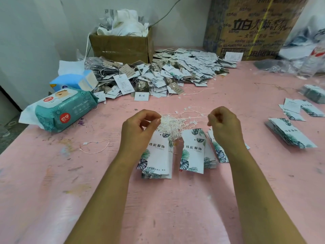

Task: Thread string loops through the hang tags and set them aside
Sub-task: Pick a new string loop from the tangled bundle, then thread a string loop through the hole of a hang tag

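- Two hands at work, head view only. The left hand [140,125] has its thumb and fingers curled in, pinching the edge of the string tangle [169,125], which sits dead centre on the pink table [175,208].
- The right hand [225,124] is curled too, pinching what looks like a single strand [197,117] that runs out of the tangle toward 3 o'clock.
- My read on the step: teasing one loop free of the bunch. Threading isn't started, since neither hand has a tag.
- The hang tags [193,152] lie in fanned stacks at 6 o'clock of the tangle, between the wrists, with the tangle overlapping their top edges. More unstrung-looking stacks [290,134] sit out at 3 o'clock.
- The big pile of strung tags [167,74] is up at 12 o'clock, in front of a cardboard box [121,48]. I'd guess that's the set-aside spot.
- Next move, I reckon: get the strand clear without dragging the whole tangle along, then lift the top tag and poke the end through its small hole near the top edge.
- One loose loop [95,147] lies at 9 o'clock.
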The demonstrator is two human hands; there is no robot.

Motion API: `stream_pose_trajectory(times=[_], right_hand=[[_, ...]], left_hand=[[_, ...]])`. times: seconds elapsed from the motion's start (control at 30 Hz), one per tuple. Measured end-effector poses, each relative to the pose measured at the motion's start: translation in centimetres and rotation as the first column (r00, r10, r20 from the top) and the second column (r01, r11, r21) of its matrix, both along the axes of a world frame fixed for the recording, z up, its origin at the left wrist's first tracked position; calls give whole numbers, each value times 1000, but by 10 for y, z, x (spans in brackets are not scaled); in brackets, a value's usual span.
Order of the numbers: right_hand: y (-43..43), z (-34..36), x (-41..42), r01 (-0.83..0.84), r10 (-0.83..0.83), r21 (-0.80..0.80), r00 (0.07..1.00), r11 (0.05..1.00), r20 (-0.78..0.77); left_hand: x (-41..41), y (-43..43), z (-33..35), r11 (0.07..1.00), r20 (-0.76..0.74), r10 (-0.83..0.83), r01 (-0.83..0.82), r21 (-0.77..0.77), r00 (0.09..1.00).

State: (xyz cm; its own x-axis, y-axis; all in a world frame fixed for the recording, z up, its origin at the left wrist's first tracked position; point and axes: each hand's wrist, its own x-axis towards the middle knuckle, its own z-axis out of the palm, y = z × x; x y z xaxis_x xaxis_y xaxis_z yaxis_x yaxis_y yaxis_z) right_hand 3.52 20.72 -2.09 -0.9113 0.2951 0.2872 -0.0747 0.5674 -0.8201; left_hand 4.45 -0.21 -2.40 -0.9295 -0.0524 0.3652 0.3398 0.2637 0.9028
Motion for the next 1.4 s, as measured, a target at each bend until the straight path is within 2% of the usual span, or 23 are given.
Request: stream_pose_trajectory(times=[0.07,0.13,0.17,0.23,0.33,0.4,0.57,0.67,0.73,0.83,0.93,1.0,1.2,1.4], right_hand=[[3,0,0,25,-28,32,995,999,100],[1,0,0,22,-58,191,981,981,187],[-2,1,2,-13,-37,266,983,964,181],[-10,6,7,-173,156,283,984,943,83],[-28,6,17,-527,530,131,848,840,10],[-35,1,17,-617,618,86,786,782,23],[-32,-5,12,-538,542,88,840,838,-30],[-22,-3,9,-421,420,18,901,907,-111],[-11,0,7,-356,351,-47,932,933,-93],[5,3,9,-348,338,24,923,937,183],[12,4,11,-450,402,-13,783,893,475],[13,0,10,-491,426,-34,716,870,553],[17,-5,5,-445,343,90,789,891,509],[19,-9,2,-419,319,141,834,897,451]], left_hand=[[1,1,1,1000,12,14,-14,20,1000],[2,3,2,999,18,0,0,33,1000],[3,4,3,1000,15,-13,13,25,1000],[5,8,3,999,5,-48,48,-10,999],[7,14,2,995,0,-97,96,-35,995],[8,16,1,992,-5,-115,115,-44,993],[8,12,4,991,10,-121,121,-63,993],[5,-7,1,964,131,-106,134,-229,986],[2,-22,-2,931,237,-102,177,-320,966],[-3,-30,-8,912,302,-99,208,-354,948],[-6,-28,-13,924,328,-122,228,-306,937],[-8,-27,-14,929,307,-116,213,-302,945],[-9,-24,-15,940,223,-88,155,-304,971],[-9,-24,-17,952,274,-124,192,-237,954]])
